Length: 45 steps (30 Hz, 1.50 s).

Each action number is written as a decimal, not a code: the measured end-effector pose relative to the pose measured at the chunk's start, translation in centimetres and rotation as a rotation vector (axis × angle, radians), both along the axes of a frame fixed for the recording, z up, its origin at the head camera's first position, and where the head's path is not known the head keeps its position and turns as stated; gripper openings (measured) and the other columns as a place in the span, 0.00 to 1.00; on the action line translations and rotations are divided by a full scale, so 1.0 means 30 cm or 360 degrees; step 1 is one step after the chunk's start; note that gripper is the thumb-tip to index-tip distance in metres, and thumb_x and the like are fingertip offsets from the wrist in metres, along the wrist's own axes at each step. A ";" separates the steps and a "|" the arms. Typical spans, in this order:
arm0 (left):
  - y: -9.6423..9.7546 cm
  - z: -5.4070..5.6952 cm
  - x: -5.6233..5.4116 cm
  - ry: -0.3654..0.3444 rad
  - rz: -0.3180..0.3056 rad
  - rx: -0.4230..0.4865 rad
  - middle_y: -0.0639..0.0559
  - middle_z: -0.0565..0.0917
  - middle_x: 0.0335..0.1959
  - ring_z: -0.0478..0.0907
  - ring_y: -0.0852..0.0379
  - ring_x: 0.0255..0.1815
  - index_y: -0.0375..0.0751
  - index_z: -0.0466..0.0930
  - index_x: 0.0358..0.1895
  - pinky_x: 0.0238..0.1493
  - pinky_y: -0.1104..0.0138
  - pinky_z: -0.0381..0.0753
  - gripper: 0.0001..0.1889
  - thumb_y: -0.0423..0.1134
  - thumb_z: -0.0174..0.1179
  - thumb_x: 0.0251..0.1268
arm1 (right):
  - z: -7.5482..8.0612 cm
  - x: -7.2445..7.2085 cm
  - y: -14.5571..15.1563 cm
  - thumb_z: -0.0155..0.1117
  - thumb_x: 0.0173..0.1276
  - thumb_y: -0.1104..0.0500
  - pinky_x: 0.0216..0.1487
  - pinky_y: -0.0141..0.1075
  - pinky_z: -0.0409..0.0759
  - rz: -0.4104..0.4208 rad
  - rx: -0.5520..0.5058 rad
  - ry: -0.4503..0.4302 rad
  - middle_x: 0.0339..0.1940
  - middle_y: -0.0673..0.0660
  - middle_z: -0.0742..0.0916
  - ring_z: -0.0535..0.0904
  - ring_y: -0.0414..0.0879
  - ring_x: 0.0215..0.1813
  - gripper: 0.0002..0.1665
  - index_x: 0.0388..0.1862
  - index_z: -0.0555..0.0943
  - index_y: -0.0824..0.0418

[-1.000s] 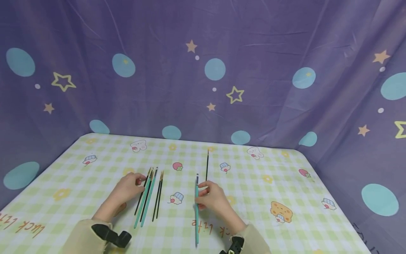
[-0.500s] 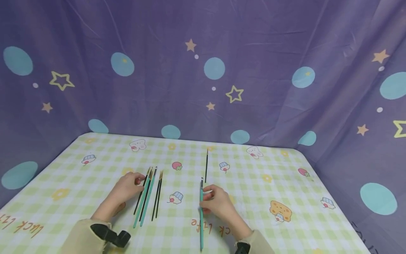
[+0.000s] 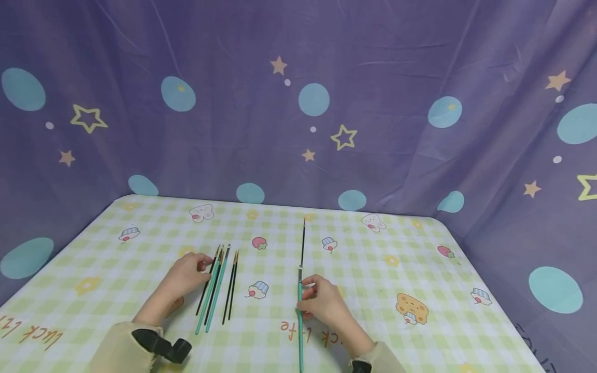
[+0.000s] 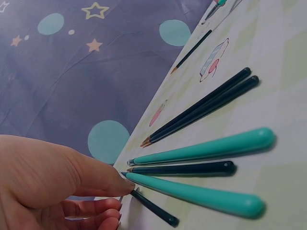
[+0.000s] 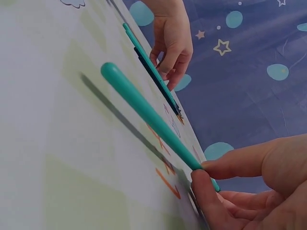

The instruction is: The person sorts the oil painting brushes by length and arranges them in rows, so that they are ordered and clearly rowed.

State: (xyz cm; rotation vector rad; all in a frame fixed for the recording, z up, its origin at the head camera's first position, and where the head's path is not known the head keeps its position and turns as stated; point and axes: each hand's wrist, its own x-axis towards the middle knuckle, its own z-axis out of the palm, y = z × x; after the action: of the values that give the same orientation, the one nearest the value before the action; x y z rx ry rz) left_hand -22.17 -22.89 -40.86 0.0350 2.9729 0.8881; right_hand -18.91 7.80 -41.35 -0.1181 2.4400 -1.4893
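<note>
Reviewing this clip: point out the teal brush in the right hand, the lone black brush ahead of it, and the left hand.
Teal brush (image 5: 153, 118): right wrist view, middle of the handle.
Black brush (image 3: 303, 245): head view, on the handle.
Left hand (image 3: 185, 275): head view, back of the hand.

The brush (image 3: 300, 336) pinched in the right fingers (image 5: 240, 163) has a teal handle; the thin brush (image 3: 303, 243) beyond them is black with an orange tip. By the left fingers (image 4: 98, 177), teal brushes (image 4: 201, 193) alternate with black brushes (image 4: 192, 168); the pair (image 4: 201, 111) farther right of those fingers is black, golden-brown at the tips. Under both, the cloth (image 3: 373, 280) is checked pale green and white, with blue-striped cupcakes (image 3: 259, 288). Well beyond the fingers, the curtain (image 3: 373, 41) is purple with light-blue spots.
</note>
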 end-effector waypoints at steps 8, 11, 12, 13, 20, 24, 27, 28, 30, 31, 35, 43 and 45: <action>-0.003 -0.008 -0.009 -0.0009 -0.0003 -0.0001 0.46 0.70 0.31 0.65 0.52 0.31 0.28 0.74 0.49 0.31 0.64 0.63 0.19 0.33 0.58 0.53 | 0.001 0.013 0.002 0.67 0.49 0.69 0.23 0.34 0.78 -0.0004 0.0039 0.0016 0.28 0.55 0.78 0.77 0.44 0.22 0.26 0.49 0.73 0.66; -0.005 -0.011 -0.011 -0.0013 -0.0003 0.0004 0.46 0.70 0.31 0.65 0.52 0.31 0.28 0.74 0.49 0.31 0.64 0.63 0.19 0.33 0.58 0.53 | 0.002 0.014 0.001 0.67 0.49 0.68 0.23 0.34 0.78 -0.0017 0.0081 0.0003 0.28 0.55 0.78 0.77 0.44 0.21 0.26 0.50 0.73 0.65; -0.006 -0.011 -0.012 -0.0017 -0.0002 0.0007 0.46 0.69 0.31 0.65 0.52 0.31 0.28 0.74 0.49 0.30 0.64 0.63 0.19 0.33 0.58 0.53 | 0.002 0.014 0.001 0.67 0.49 0.68 0.23 0.34 0.78 -0.0019 0.0094 0.0001 0.28 0.54 0.78 0.77 0.44 0.21 0.26 0.50 0.73 0.65; -0.007 -0.013 -0.012 -0.0017 -0.0001 0.0004 0.46 0.69 0.31 0.65 0.52 0.31 0.28 0.74 0.49 0.30 0.64 0.63 0.19 0.33 0.58 0.52 | 0.003 0.014 0.001 0.67 0.49 0.68 0.23 0.34 0.78 -0.0018 0.0098 0.0001 0.28 0.54 0.78 0.77 0.44 0.21 0.26 0.50 0.73 0.65; -0.011 -0.012 -0.017 -0.0055 0.0040 0.0040 0.44 0.70 0.34 0.66 0.51 0.33 0.29 0.74 0.50 0.31 0.65 0.64 0.20 0.33 0.59 0.53 | 0.007 0.019 -0.004 0.67 0.48 0.68 0.20 0.31 0.76 0.0003 0.0130 0.0059 0.27 0.54 0.78 0.76 0.42 0.20 0.27 0.49 0.72 0.65; -0.010 -0.010 -0.019 -0.0059 0.0039 0.0045 0.44 0.70 0.34 0.66 0.51 0.33 0.29 0.74 0.50 0.31 0.65 0.64 0.20 0.33 0.59 0.53 | 0.009 0.023 -0.005 0.67 0.47 0.69 0.21 0.32 0.77 0.0003 0.0145 0.0078 0.27 0.54 0.77 0.76 0.42 0.20 0.27 0.49 0.72 0.66; -0.011 -0.010 -0.019 -0.0050 0.0026 0.0039 0.44 0.70 0.33 0.66 0.52 0.32 0.28 0.74 0.50 0.30 0.65 0.65 0.20 0.33 0.59 0.53 | 0.009 0.028 -0.006 0.67 0.47 0.69 0.20 0.32 0.76 -0.0001 0.0159 0.0092 0.27 0.54 0.77 0.76 0.42 0.19 0.27 0.49 0.72 0.67; -0.010 -0.010 -0.018 -0.0052 0.0025 0.0039 0.44 0.70 0.33 0.66 0.52 0.32 0.29 0.74 0.49 0.30 0.65 0.65 0.20 0.33 0.59 0.53 | 0.008 0.030 -0.006 0.67 0.47 0.69 0.20 0.32 0.76 -0.0004 0.0169 0.0099 0.26 0.54 0.77 0.76 0.42 0.19 0.27 0.49 0.72 0.67; -0.010 -0.010 -0.018 -0.0051 0.0021 0.0035 0.44 0.70 0.33 0.66 0.52 0.32 0.29 0.74 0.49 0.30 0.65 0.65 0.19 0.33 0.59 0.52 | 0.007 0.032 -0.006 0.67 0.47 0.69 0.20 0.32 0.76 -0.0008 0.0184 0.0107 0.26 0.54 0.77 0.75 0.42 0.19 0.27 0.49 0.73 0.67; -0.010 -0.010 -0.018 -0.0048 0.0018 0.0031 0.44 0.71 0.33 0.66 0.52 0.32 0.29 0.74 0.49 0.30 0.65 0.65 0.19 0.33 0.59 0.52 | 0.007 0.032 -0.007 0.67 0.47 0.69 0.20 0.32 0.76 -0.0011 0.0190 0.0113 0.26 0.53 0.77 0.75 0.42 0.19 0.27 0.49 0.73 0.66; -0.011 -0.009 -0.019 -0.0041 0.0009 0.0023 0.44 0.71 0.34 0.66 0.52 0.33 0.29 0.74 0.49 0.31 0.64 0.65 0.19 0.34 0.59 0.53 | 0.006 0.033 -0.009 0.67 0.47 0.69 0.19 0.32 0.75 -0.0015 0.0213 0.0136 0.26 0.53 0.77 0.76 0.42 0.17 0.26 0.48 0.73 0.66; -0.012 -0.009 -0.017 -0.0032 -0.0004 0.0022 0.44 0.71 0.33 0.66 0.52 0.32 0.29 0.74 0.49 0.31 0.64 0.65 0.19 0.34 0.59 0.53 | -0.002 0.036 -0.014 0.67 0.46 0.69 0.18 0.31 0.74 -0.0040 0.0268 0.0177 0.25 0.53 0.77 0.74 0.40 0.16 0.26 0.47 0.74 0.67; -0.011 -0.009 -0.017 -0.0040 0.0004 0.0032 0.44 0.72 0.34 0.66 0.51 0.33 0.29 0.74 0.49 0.31 0.64 0.65 0.19 0.34 0.59 0.52 | -0.003 0.036 -0.015 0.67 0.46 0.69 0.18 0.31 0.73 -0.0042 0.0282 0.0188 0.25 0.53 0.77 0.74 0.40 0.15 0.26 0.47 0.74 0.67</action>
State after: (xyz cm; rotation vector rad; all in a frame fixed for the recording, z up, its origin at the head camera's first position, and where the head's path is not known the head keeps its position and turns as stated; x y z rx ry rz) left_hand -22.68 -23.22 -41.13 0.0205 2.9417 0.9122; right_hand -17.83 7.36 -41.44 -0.1415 2.6646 -1.3030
